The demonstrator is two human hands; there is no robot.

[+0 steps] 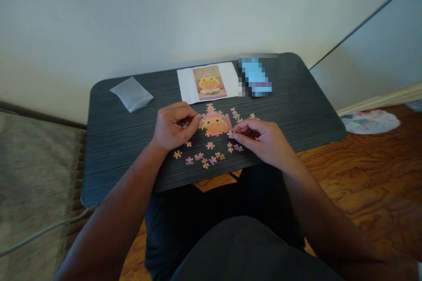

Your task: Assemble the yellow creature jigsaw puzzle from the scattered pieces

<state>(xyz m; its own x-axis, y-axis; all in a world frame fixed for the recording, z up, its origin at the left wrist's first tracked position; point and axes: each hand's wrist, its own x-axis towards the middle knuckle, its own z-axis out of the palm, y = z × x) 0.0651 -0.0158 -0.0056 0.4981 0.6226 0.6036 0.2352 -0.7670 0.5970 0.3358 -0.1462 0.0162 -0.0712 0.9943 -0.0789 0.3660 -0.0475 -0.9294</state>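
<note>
A partly joined jigsaw puzzle (215, 124) lies on the dark table, showing a yellow figure with a pink pointed top. At its left edge is my left hand (176, 125), thumb and forefinger pinched together; what is between them, if anything, is hidden. My right hand (255, 138) pinches a small pink puzzle piece (231, 134) close to the puzzle's lower right corner. Several loose pieces are scattered in front, among them a pink one (210, 145) and an orange one (205, 163). More loose pieces (234, 113) lie to the right, some partly behind my right hand.
Behind the puzzle, a white sheet with a printed picture (210, 82) lies flat. A phone (256, 77), blurred out, is to its right. At the back left of the table (115, 140) rests a clear plastic bag (132, 93). A pale wall stands behind.
</note>
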